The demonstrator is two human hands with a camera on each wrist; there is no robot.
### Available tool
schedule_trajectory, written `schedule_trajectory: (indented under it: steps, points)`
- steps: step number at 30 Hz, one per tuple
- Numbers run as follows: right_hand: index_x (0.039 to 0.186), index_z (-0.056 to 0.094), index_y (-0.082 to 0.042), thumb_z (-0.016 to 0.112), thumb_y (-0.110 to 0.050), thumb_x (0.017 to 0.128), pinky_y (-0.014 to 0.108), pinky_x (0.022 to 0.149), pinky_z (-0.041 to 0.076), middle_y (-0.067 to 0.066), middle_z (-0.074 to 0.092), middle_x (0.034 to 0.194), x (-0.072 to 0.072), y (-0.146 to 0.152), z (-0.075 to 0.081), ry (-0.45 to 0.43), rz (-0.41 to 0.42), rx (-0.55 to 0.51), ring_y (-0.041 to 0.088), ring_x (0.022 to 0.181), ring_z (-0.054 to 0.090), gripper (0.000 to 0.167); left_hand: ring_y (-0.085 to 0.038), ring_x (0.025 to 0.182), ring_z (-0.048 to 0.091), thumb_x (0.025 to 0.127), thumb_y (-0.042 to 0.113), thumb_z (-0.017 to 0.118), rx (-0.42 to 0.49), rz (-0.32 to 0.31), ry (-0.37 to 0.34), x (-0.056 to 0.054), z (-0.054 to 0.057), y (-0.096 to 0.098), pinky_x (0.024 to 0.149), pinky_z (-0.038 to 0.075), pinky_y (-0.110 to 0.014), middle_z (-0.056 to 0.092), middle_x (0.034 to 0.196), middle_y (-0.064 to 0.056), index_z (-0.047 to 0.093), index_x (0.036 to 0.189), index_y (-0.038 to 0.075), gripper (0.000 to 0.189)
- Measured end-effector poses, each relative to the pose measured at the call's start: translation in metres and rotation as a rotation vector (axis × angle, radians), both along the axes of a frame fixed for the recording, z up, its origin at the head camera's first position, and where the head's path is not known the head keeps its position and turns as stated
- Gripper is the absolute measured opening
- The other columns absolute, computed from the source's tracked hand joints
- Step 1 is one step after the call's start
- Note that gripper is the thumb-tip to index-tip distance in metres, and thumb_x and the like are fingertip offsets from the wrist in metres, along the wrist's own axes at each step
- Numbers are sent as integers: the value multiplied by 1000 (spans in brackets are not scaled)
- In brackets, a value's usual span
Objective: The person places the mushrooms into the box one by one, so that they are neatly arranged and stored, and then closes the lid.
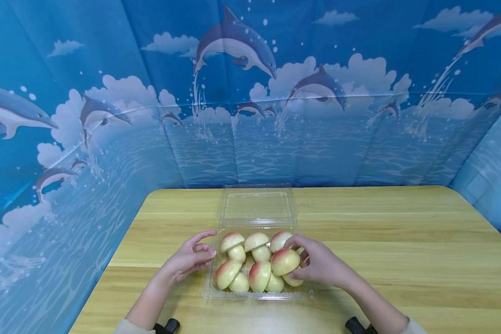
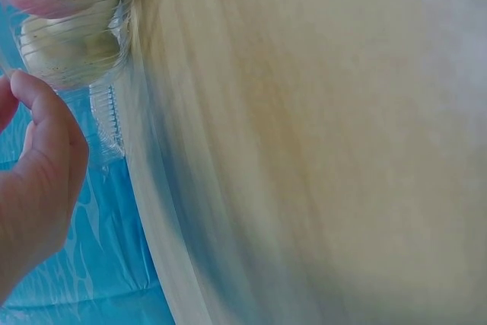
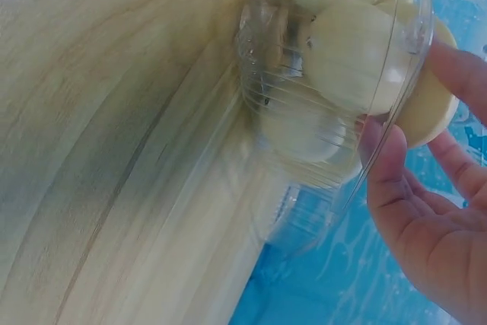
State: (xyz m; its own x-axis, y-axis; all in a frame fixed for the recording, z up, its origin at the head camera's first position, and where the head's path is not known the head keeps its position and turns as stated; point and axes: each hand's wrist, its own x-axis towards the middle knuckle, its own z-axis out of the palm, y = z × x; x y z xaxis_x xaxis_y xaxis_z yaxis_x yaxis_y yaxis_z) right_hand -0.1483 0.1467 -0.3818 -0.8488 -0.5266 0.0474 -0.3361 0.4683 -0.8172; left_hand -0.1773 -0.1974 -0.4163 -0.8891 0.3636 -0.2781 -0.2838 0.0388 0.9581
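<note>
Several pale yellow toy mushrooms with pink-blushed caps and rounded stems lie in two rows inside a clear plastic clamshell box. My right hand holds the near right mushroom, thumb by its stem and fingers around the cap's far side. In the right wrist view this mushroom shows between the fingertips at the box's rim. At the box's left side, my left hand pinches the rim with its fingertips. The left wrist view shows the box wall beside these fingertips.
The box's lid lies folded back toward the rear edge of the wooden table. Behind the table hangs a blue dolphin-print cloth. Dark objects show by each forearm at the front edge.
</note>
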Motion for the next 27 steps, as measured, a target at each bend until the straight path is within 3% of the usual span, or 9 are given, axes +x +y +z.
schedule_trajectory:
  steps: [4,16,27]
  points:
    - [104,58,-11,79,-5,69,26,59,49,7,58,100,0,1,0,20,5,11,13,69,54,42,-8,67,54,87,0,61,1,1,1,0,0,0,62,49,-19,56,85,-1,28,143,3,65]
    - [103,58,-11,79,-9,70,25,50,44,7,58,95,-1,6,4,-13,13,83,12,55,50,39,-8,68,54,87,0,61,7,-9,3,-1,-1,0,63,49,-20,56,85,-1,28,143,4,65]
    - [107,58,-8,80,-14,71,23,48,41,10,58,98,-4,15,0,-74,50,23,6,53,44,42,-8,67,53,88,0,61,20,-11,-4,0,0,0,62,48,-19,56,85,-2,28,144,5,65]
